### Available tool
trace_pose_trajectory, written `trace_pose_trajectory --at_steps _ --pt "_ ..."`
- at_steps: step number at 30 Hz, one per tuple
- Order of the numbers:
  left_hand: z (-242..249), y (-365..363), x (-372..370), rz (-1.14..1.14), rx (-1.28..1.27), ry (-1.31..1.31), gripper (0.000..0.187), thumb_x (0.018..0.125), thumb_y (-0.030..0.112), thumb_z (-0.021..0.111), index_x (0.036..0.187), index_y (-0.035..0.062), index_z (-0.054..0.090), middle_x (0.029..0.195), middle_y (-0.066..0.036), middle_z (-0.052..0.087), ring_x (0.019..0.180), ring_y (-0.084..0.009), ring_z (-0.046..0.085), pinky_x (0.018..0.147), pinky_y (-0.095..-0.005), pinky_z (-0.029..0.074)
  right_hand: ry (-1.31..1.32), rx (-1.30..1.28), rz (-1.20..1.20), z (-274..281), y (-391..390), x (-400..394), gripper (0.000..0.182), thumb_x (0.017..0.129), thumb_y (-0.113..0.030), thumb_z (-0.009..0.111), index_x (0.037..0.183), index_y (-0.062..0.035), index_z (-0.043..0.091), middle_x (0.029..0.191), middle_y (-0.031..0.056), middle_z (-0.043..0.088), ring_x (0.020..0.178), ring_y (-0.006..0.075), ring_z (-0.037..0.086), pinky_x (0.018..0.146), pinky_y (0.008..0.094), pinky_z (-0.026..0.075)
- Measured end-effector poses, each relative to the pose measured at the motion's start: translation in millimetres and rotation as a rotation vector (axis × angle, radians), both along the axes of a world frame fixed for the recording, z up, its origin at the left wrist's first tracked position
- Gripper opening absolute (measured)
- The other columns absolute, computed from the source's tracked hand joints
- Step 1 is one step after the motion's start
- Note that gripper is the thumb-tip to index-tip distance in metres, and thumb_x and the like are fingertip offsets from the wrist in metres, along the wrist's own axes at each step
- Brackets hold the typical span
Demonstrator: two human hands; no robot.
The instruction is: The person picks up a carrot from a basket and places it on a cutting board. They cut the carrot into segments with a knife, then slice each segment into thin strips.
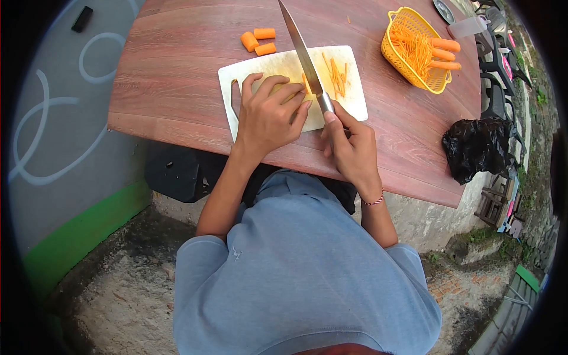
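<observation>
A white cutting board lies near the table's front edge. My right hand is wrapped round the handle of a large knife, whose blade points away from me over the board. My left hand presses down on the board left of the blade, fingers bent and closed over a carrot piece, mostly hidden beneath them. Thin carrot strips lie on the board right of the knife. Beyond the board's far left edge are three short carrot chunks.
On the wooden table, a yellow basket at the right holds shredded carrot and whole carrots. A black plastic bag sits at the right edge. A clear container and a round metal item stand farther back.
</observation>
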State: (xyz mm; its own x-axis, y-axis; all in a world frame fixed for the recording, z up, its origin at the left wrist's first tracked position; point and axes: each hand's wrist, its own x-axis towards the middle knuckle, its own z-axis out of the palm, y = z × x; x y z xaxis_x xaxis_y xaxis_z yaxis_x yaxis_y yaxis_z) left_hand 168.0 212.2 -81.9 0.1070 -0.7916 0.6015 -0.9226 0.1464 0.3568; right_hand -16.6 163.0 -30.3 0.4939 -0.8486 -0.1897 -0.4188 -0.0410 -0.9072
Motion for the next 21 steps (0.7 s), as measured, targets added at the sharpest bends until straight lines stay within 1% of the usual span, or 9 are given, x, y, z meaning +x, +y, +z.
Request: trace_pose_trajectory --at_steps 5,7,8,10,11,13,17,20,21 --pt "0.5 0.1 0.5 -0.003 0.002 0.007 0.015 0.087 0.019 0.081 0.096 0.0070 0.084 0.108 0.000 0.080 0.110 -0.0210 0.070 0.104 -0.0478 0.044 0.014 0.016 -0.011 -0.4 4.1 5.0 0.036 0.111 -0.023 0.059 0.141 -0.0041 0.068 0.066 0.0062 0.064 0.055 0.0097 0.063 0.053 0.0309 0.051" --pt "0.7 0.2 0.6 -0.005 0.001 0.007 0.015 0.087 0.019 0.081 0.096 0.0069 0.084 0.108 0.000 0.080 0.109 -0.0211 0.070 0.104 -0.0478 0.044 0.052 0.027 -0.032 4.3 4.8 8.0 0.035 0.111 -0.023 0.060 0.139 -0.0037 0.068 0.067 0.0130 0.066 0.056 0.0199 0.068 0.057 0.0352 0.052" --pt "0.7 0.3 0.6 -0.006 0.000 0.007 0.015 0.087 0.019 0.081 0.096 0.0067 0.084 0.108 0.000 0.080 0.109 -0.0213 0.070 0.104 -0.0479 0.044 0.053 0.027 -0.032 1.7 4.2 8.8 0.035 0.111 -0.023 0.060 0.139 -0.0037 0.068 0.067 0.0130 0.066 0.056 0.0199 0.068 0.057 0.0352 0.052" --pt "-4.7 -1.5 1.1 -0.006 -0.010 0.012 0.015 0.088 0.021 0.079 0.095 0.0081 0.083 0.107 0.000 0.080 0.109 -0.0214 0.070 0.106 -0.0504 0.042 0.067 -0.159 0.003 -6.0 -1.0 12.6 0.034 0.110 -0.023 0.059 0.137 -0.0035 0.068 0.070 0.0214 0.066 0.062 0.0335 0.071 0.061 0.0417 0.053" --pt "-6.8 -2.0 1.1 -0.007 -0.019 0.017 0.016 0.090 0.024 0.078 0.094 0.0095 0.083 0.107 0.000 0.079 0.109 -0.0214 0.069 0.108 -0.0528 0.041 0.068 -0.158 0.003 -5.9 -4.5 16.7 0.034 0.110 -0.023 0.059 0.137 -0.0035 0.068 0.070 0.0214 0.066 0.062 0.0335 0.071 0.061 0.0417 0.053" --pt "-7.0 -1.6 0.6 -0.010 -0.018 0.018 0.016 0.090 0.024 0.078 0.094 0.0094 0.083 0.107 0.000 0.079 0.109 -0.0215 0.069 0.108 -0.0529 0.041 0.116 -0.157 0.020 -2.4 -12.1 27.0 0.032 0.109 -0.022 0.059 0.133 -0.0036 0.069 0.073 0.0258 0.065 0.068 0.0415 0.070 0.065 0.0462 0.053" --pt "-6.7 -1.8 1.0 -0.011 -0.018 0.020 0.017 0.090 0.024 0.078 0.095 0.0090 0.083 0.107 0.000 0.079 0.109 -0.0216 0.068 0.108 -0.0531 0.040 0.084 -0.197 0.021 -11.2 -21.0 33.3 0.032 0.109 -0.023 0.059 0.132 -0.0035 0.070 0.073 0.0246 0.067 0.068 0.0396 0.071 0.064 0.0456 0.053" --pt "-7.4 -1.1 1.2 -0.009 -0.012 0.031 0.017 0.090 0.023 0.078 0.095 0.0085 0.083 0.107 0.000 0.079 0.110 -0.0215 0.068 0.108 -0.0533 0.040 0.045 -0.188 0.011 -13.2 -21.4 29.6 0.033 0.109 -0.023 0.060 0.134 -0.0021 0.069 0.072 0.0223 0.068 0.065 0.0337 0.072 0.063 0.0427 0.053" --pt "-7.3 -1.1 1.2 -0.008 -0.012 0.034 0.017 0.090 0.023 0.078 0.095 0.0085 0.083 0.107 0.000 0.079 0.110 -0.0215 0.068 0.108 -0.0533 0.040 0.005 -0.193 0.005 -13.5 -19.4 26.7 0.034 0.110 -0.022 0.060 0.135 -0.0019 0.068 0.071 0.0198 0.068 0.062 0.0282 0.071 0.061 0.0405 0.053"
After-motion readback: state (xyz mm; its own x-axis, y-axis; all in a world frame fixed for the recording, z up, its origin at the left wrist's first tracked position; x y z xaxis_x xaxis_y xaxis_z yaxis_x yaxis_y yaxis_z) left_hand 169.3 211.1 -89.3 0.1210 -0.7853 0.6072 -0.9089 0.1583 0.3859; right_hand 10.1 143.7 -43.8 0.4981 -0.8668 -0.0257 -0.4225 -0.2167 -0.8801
